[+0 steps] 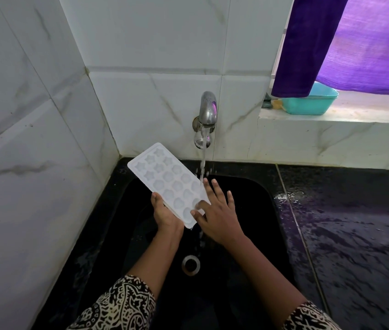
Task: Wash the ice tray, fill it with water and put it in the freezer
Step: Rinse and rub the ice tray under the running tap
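**A:** Where's the tray (168, 183)?

**B:** Over the sink (248, 270). It's tilted, with the far end up toward the wall corner and the near end low. The left hand (165, 215) grips its near left edge, thumb on top.

**A:** And the other of the two hands?

**B:** The right hand (217, 210) is flat, with its fingers spread and straight. Its fingertips (200, 206) rest on the moulds at the near right corner. It holds nothing.

**A:** Is the water on?

**B:** Yes. The tap (208, 110) is running, and the stream (203, 160) lands at the tray's right edge, just beside the right hand's fingers. Water drips off the low corner above the drain (191, 264).

**A:** So which step is this?

**B:** Washing, I'd say: rinsing and rubbing the cups. I can't tell whether there's any soap on it, because the tray is white and wet.

**A:** What comes next?

**B:** Probably sliding the tray right so the stream reaches the star moulds at the far end. For filling, the tray must be held level or the water will just run out. The tabletop (343, 222) beside the sink is wet. A full tray would need a steady two-handed carry to the freezer, which isn't in view.
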Tool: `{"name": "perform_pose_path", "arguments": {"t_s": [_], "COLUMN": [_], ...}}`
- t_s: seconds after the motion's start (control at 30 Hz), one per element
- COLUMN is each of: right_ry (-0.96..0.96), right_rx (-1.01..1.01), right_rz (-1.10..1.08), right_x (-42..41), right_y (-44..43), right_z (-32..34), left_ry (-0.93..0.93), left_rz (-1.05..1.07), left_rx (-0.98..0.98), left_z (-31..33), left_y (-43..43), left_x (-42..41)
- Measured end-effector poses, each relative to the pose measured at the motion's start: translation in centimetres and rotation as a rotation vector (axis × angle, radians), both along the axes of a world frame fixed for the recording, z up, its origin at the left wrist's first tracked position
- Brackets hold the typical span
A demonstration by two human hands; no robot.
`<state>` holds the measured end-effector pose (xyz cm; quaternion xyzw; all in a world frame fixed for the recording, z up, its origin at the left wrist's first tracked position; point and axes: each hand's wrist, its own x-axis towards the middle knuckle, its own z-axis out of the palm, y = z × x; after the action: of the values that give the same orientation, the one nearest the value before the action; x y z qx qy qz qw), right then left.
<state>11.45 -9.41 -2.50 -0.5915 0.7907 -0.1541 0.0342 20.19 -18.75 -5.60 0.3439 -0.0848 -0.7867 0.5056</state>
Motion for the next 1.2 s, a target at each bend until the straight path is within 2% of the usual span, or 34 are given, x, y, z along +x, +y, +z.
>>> {"name": "perform_pose_path", "arguments": {"t_s": [0.07, 0.23, 0.37, 0.5, 0.63, 0.8, 0.97, 1.1, 1.2], "right_ry": [0.020, 0.012, 0.058, 0.062, 0.089, 0.094, 0.106, 0.087, 0.089], "right_rx": [-0.022, 0.082, -0.034, 0.015, -0.027, 0.034, -0.036, 0.017, -0.040], "right_rz": [-0.050, 0.039, -0.044, 0.044, -0.025, 0.051, -0.012, 0.045, -0.030], "right_x": [-0.2, -0.8, -1.3, -0.9, -1.2, -0.4, -0.7, -0.8, -1.1], "right_y": [-0.4, -0.3, -0.6, -0.3, -0.5, -0.3, -0.6, -0.2, -0.4], "right_z": [0.0, 0.6, 0.6, -0.1, 0.2, -0.3, 0.0, -0.4, 0.0], "left_ry": [-0.011, -0.014, -0.032, -0.059, -0.069, -0.066, -0.090, -0.079, -0.069], "left_rz": [0.014, 0.042, 0.018, 0.036, 0.036, 0.034, 0.034, 0.043, 0.018], "left_rx": [0.003, -0.017, -0.013, 0.004, 0.014, -0.009, 0.027, -0.003, 0.005], "left_z": [0.2, 0.9, 0.7, 0.4, -0.1, -0.3, -1.0, -0.1, -0.4], "left_y": [0.2, -0.4, -0.2, -0.7, -0.3, -0.9, -0.8, -1.2, -1.0], "left_x": [-0.6, -1.5, -1.9, -1.7, -1.3, -1.0, -1.1, -1.2, -1.3]}}
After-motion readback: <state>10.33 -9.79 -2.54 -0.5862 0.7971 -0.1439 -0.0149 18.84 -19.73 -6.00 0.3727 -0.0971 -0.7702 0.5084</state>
